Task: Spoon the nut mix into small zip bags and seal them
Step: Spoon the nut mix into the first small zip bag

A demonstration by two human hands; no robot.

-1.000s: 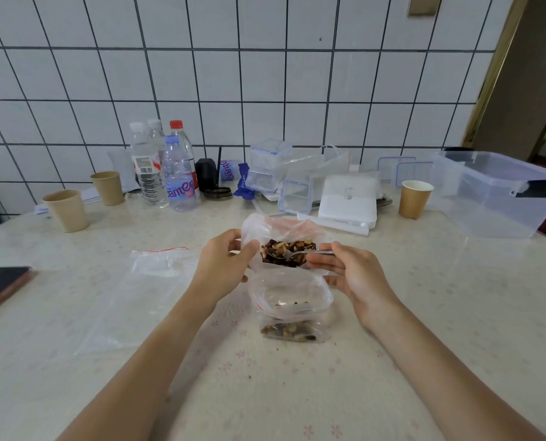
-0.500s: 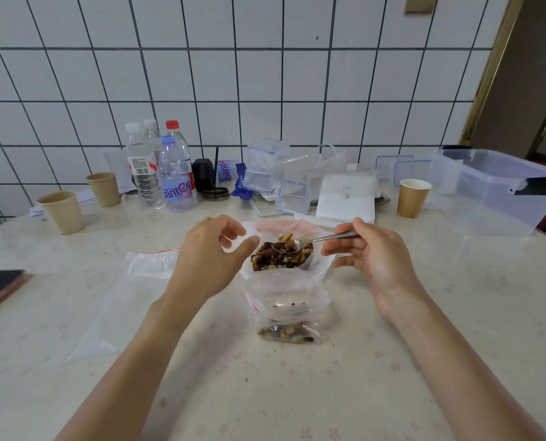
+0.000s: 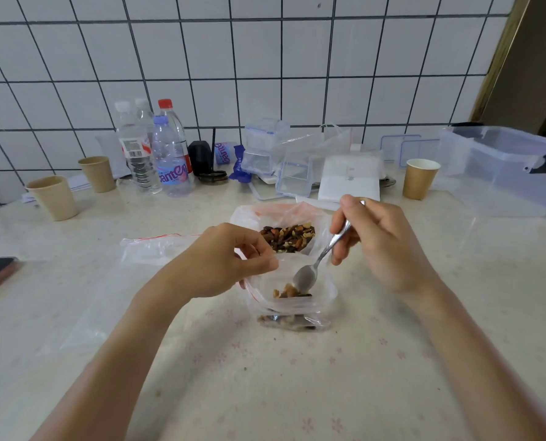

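While the left hand (image 3: 224, 262) pinches the rim of the small zip bag (image 3: 292, 300) at frame centre and the right hand (image 3: 379, 240) grips the spoon (image 3: 316, 265) tipped inside, a slackened pinch could collapse the mouth and spill nut mix (image 3: 289, 238).

Two bare forearms enter from the lower edge of the head view, one on each side. No sleeve, cuff or glove covers either arm up to where the picture cuts them off. The left hand (image 3: 224, 259) and the right hand (image 3: 383, 243) are both bare. No ring shows on the visible fingers (image 3: 344, 218), and both wrists are free of watch, bracelet or band. The nails look short and unpainted, though they show too small to be sure.
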